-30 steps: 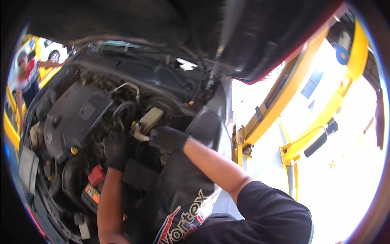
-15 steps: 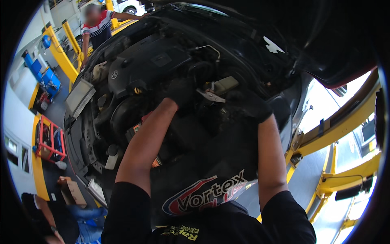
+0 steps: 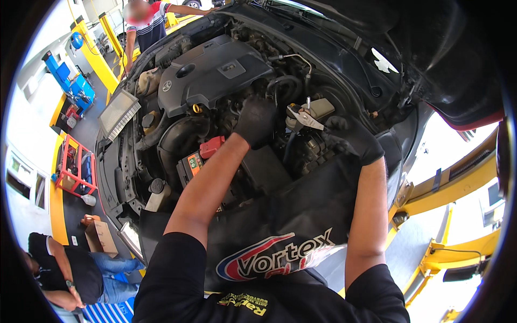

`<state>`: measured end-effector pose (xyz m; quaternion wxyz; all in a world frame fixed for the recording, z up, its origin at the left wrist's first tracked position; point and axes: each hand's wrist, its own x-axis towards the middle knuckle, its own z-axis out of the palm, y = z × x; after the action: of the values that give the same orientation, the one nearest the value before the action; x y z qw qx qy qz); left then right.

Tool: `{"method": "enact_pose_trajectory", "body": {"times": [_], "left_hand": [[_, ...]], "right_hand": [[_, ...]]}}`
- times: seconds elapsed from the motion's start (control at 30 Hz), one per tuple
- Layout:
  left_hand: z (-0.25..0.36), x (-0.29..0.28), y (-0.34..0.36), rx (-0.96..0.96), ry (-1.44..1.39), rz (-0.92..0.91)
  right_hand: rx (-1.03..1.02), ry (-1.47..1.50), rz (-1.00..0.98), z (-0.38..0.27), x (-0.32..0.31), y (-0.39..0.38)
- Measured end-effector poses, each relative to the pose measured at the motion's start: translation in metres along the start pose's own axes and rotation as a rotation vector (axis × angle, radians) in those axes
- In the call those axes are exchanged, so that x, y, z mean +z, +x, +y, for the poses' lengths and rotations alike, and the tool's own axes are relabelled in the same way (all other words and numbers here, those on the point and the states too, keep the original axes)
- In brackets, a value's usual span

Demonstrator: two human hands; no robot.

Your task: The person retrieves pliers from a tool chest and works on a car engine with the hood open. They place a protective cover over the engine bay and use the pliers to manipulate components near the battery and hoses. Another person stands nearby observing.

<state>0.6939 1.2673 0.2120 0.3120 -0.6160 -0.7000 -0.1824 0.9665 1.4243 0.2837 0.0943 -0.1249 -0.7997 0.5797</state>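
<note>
My left hand point(image 3: 256, 121), in a black glove, reaches among dark hoses right of the plastic engine cover point(image 3: 210, 75); its fingers are curled and what they hold is hidden. My gloved right hand point(image 3: 353, 137) grips the end of a flat silver tool point(image 3: 306, 118), which lies across a filter housing beside a pale reservoir point(image 3: 322, 107). Below my left wrist are a red terminal cover point(image 3: 211, 145) and the battery point(image 3: 188, 169). A black fender cover point(image 3: 285, 215) drapes under my forearms.
The raised hood point(image 3: 441, 64) overhangs the upper right. Yellow lift posts point(image 3: 441, 199) stand at right and upper left. A person point(image 3: 142, 27) touches the car's far edge; another point(image 3: 67, 274) is at lower left, near a red cart point(image 3: 75, 167) and cardboard box point(image 3: 99, 239).
The view has swung since a second ago, bringing the left side and lower-left person in. My right forearm is now more upright, its hand still at the silver piece; my left hand stays among hoses.
</note>
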Motion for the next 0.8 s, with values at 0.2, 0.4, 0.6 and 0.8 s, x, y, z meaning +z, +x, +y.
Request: {"method": "enact_pose_trajectory", "body": {"times": [0.2, 0.4, 0.6, 0.8], "left_hand": [[-0.035, -0.005, 0.012, -0.307, -0.376, -0.471], [-0.049, 0.014, 0.044, -0.043, -0.154, -0.692], [-0.066, 0.015, 0.047, 0.235, -0.258, -0.696], [-0.039, 0.013, 0.029, -0.13, -0.344, -0.464]], "right_hand": [[0.067, -0.136, -0.043, 0.007, -0.006, 0.003], [0.056, -0.189, -0.049, 0.012, -0.01, 0.003], [0.127, -0.23, -0.035, 0.006, -0.006, 0.002], [0.223, -0.028, -0.035, -0.009, 0.004, -0.002]]}}
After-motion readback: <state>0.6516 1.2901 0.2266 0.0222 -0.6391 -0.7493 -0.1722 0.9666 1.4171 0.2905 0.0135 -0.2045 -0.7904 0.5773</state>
